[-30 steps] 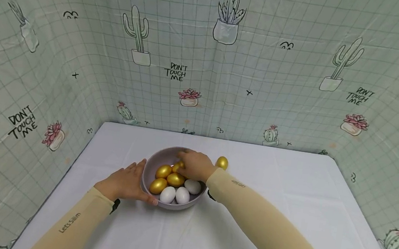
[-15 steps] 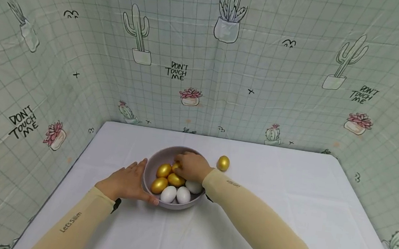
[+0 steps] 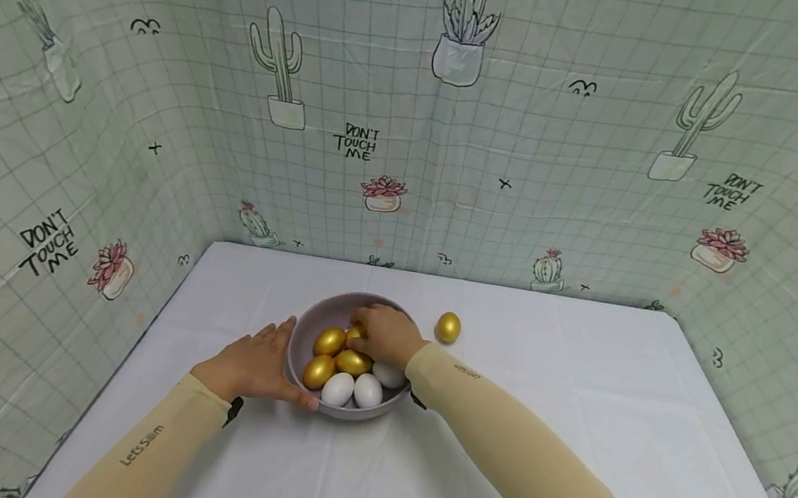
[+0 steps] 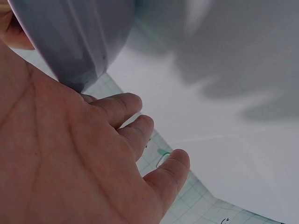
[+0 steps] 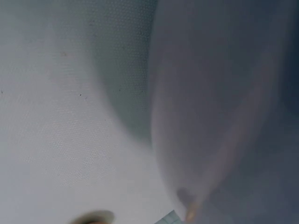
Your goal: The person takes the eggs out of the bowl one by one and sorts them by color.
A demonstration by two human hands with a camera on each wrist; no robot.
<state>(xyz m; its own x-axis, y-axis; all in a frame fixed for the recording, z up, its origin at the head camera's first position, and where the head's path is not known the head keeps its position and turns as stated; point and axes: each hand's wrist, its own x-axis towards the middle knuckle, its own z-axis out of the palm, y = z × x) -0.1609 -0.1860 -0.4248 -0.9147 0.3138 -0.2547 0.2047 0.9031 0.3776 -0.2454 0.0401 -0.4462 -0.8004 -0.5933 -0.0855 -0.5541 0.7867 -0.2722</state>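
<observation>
A mauve bowl (image 3: 308, 331) holds several golden eggs (image 3: 319, 372) and three white eggs (image 3: 368, 391). My left hand (image 3: 257, 365) rests against the bowl's left side, its thumb at the front rim and its fingers stretched along the outer wall. In the left wrist view, the extended fingers (image 4: 135, 133) lie beside the bowl wall (image 4: 84, 37). Reaching over the right rim, my right hand (image 3: 387, 336) has its fingers curled on a golden egg (image 3: 356, 332) inside the bowl, partly hidden by the hand. The right wrist view is mostly the blurred bowl side (image 5: 201, 93).
Another golden egg (image 3: 448, 328) lies on the white tabletop (image 3: 542, 369), just right of the bowl and behind the right wrist. A curtain (image 3: 506, 128) with a grid and cactus print encloses the table at the back and both sides.
The right hand has lowered slightly in the bowl, with its fingers still at the golden egg. The left hand stays against the bowl. The whole view has shifted slightly.
</observation>
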